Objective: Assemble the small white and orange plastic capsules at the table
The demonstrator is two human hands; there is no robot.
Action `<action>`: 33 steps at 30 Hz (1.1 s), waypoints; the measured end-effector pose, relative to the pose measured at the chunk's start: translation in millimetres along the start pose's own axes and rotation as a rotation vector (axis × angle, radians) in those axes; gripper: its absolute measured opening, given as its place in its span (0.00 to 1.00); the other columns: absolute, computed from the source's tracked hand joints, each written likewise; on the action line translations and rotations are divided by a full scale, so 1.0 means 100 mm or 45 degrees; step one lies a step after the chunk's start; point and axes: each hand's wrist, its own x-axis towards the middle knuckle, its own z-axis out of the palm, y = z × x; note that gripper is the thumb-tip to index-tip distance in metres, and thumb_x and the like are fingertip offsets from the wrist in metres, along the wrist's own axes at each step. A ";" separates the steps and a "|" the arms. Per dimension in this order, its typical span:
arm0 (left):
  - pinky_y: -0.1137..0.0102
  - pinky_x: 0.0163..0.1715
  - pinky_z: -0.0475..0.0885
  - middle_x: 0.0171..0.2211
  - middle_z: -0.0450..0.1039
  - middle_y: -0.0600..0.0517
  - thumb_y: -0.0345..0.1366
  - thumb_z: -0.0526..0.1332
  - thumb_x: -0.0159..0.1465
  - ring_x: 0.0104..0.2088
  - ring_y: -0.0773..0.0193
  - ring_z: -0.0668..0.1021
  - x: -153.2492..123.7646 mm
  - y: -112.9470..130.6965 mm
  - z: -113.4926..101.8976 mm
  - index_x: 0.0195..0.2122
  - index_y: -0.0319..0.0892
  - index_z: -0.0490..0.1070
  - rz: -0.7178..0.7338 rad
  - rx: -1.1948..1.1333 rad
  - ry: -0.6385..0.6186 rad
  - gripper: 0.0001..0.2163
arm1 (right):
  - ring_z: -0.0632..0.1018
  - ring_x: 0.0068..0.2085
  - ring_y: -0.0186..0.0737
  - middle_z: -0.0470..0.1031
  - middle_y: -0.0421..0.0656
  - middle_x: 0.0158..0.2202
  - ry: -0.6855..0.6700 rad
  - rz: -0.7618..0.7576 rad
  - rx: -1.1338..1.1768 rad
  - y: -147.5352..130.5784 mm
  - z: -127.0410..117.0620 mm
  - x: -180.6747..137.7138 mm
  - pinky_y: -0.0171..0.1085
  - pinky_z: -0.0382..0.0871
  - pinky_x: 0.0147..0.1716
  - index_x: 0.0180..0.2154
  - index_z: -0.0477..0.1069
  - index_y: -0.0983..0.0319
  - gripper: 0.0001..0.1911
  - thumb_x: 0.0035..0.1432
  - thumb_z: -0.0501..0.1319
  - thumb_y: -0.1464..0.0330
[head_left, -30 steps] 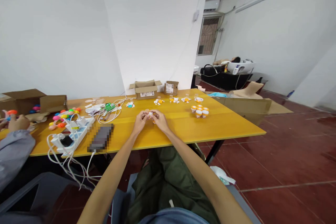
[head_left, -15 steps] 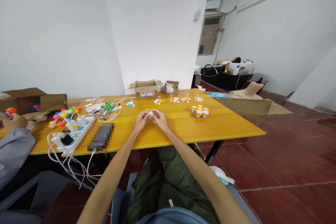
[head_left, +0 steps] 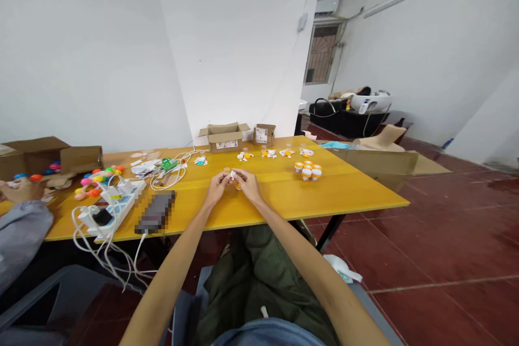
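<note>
My left hand [head_left: 219,184] and my right hand [head_left: 248,181] meet above the yellow table [head_left: 275,197], fingertips closed on a small white toy figure [head_left: 232,174] with dark specks. Both hands pinch it from either side, and the fingers hide part of it. Just under the right fingers shows a small orange piece [head_left: 238,186]; whether it touches the figure I cannot tell. A clear round plastic piece [head_left: 227,169] lies just behind the fingers. Farther back, small piles of white and orange toy parts [head_left: 245,156] sit in a row.
Several white cups with orange lids [head_left: 307,170] stand grouped at right. Cardboard boxes [head_left: 225,138] line the wall. A power strip [head_left: 117,208] with cables, a phone [head_left: 156,212] and colourful balls [head_left: 99,177] lie at left. A co-worker's hand [head_left: 22,190] is at the far left edge.
My hands stay together, with the white toy figure turned slightly between the fingertips. At far left, the co-worker's hand has shifted, and an orange and a blue ball there have changed position.
</note>
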 end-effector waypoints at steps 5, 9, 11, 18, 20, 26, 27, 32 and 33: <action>0.69 0.34 0.69 0.23 0.70 0.55 0.50 0.65 0.60 0.28 0.64 0.71 0.01 -0.01 -0.01 0.26 0.42 0.73 -0.004 -0.005 -0.003 0.16 | 0.82 0.37 0.43 0.84 0.44 0.38 -0.012 0.019 -0.024 0.01 -0.01 0.01 0.39 0.77 0.38 0.38 0.82 0.58 0.12 0.56 0.64 0.61; 0.69 0.34 0.69 0.23 0.70 0.54 0.49 0.65 0.60 0.28 0.64 0.72 0.01 -0.02 -0.01 0.26 0.42 0.73 -0.007 -0.013 -0.010 0.15 | 0.82 0.35 0.43 0.84 0.44 0.37 0.002 0.031 -0.029 0.02 -0.01 0.01 0.40 0.77 0.38 0.39 0.82 0.58 0.11 0.56 0.64 0.62; 0.69 0.34 0.70 0.23 0.71 0.54 0.49 0.65 0.60 0.28 0.64 0.72 0.01 -0.02 0.00 0.26 0.42 0.74 -0.005 -0.020 -0.013 0.15 | 0.82 0.35 0.43 0.84 0.44 0.37 0.004 0.032 -0.033 0.02 -0.02 0.01 0.40 0.78 0.38 0.39 0.82 0.58 0.11 0.56 0.64 0.62; 0.69 0.34 0.71 0.25 0.73 0.53 0.50 0.65 0.60 0.29 0.64 0.74 0.01 -0.04 0.00 0.31 0.41 0.77 -0.007 -0.029 -0.032 0.15 | 0.83 0.37 0.44 0.84 0.45 0.40 0.005 -0.008 -0.029 0.03 -0.02 0.01 0.41 0.78 0.40 0.40 0.82 0.58 0.11 0.56 0.64 0.64; 0.69 0.34 0.71 0.25 0.74 0.53 0.49 0.65 0.60 0.29 0.63 0.74 0.01 -0.06 0.00 0.32 0.41 0.78 0.005 -0.025 -0.020 0.15 | 0.83 0.37 0.44 0.84 0.45 0.40 0.009 -0.019 -0.025 0.04 -0.02 0.01 0.41 0.78 0.40 0.40 0.82 0.58 0.12 0.56 0.64 0.64; 0.68 0.34 0.72 0.25 0.75 0.52 0.48 0.65 0.61 0.29 0.63 0.75 0.01 -0.07 0.00 0.31 0.41 0.78 0.008 0.009 0.013 0.14 | 0.83 0.37 0.43 0.84 0.45 0.41 -0.007 -0.019 -0.065 0.06 -0.02 0.00 0.41 0.78 0.41 0.43 0.81 0.57 0.13 0.57 0.64 0.64; 0.68 0.34 0.72 0.25 0.75 0.52 0.48 0.65 0.61 0.29 0.63 0.75 0.01 -0.07 0.00 0.31 0.42 0.78 0.009 0.016 0.012 0.13 | 0.83 0.38 0.43 0.84 0.45 0.42 -0.006 -0.020 -0.071 0.07 -0.02 0.00 0.41 0.78 0.41 0.43 0.81 0.57 0.13 0.57 0.64 0.64; 0.68 0.34 0.72 0.26 0.75 0.53 0.47 0.65 0.61 0.29 0.63 0.75 0.00 -0.04 0.01 0.30 0.42 0.77 0.031 0.049 0.012 0.13 | 0.83 0.37 0.43 0.84 0.44 0.41 0.010 -0.019 -0.083 0.05 -0.02 0.00 0.39 0.78 0.40 0.41 0.81 0.57 0.11 0.56 0.64 0.65; 0.68 0.34 0.72 0.25 0.75 0.53 0.47 0.65 0.61 0.29 0.63 0.75 0.00 -0.03 0.01 0.30 0.42 0.77 0.031 0.052 0.010 0.13 | 0.83 0.37 0.43 0.84 0.44 0.41 0.013 -0.020 -0.084 0.04 -0.02 0.00 0.39 0.78 0.39 0.41 0.81 0.57 0.11 0.56 0.63 0.66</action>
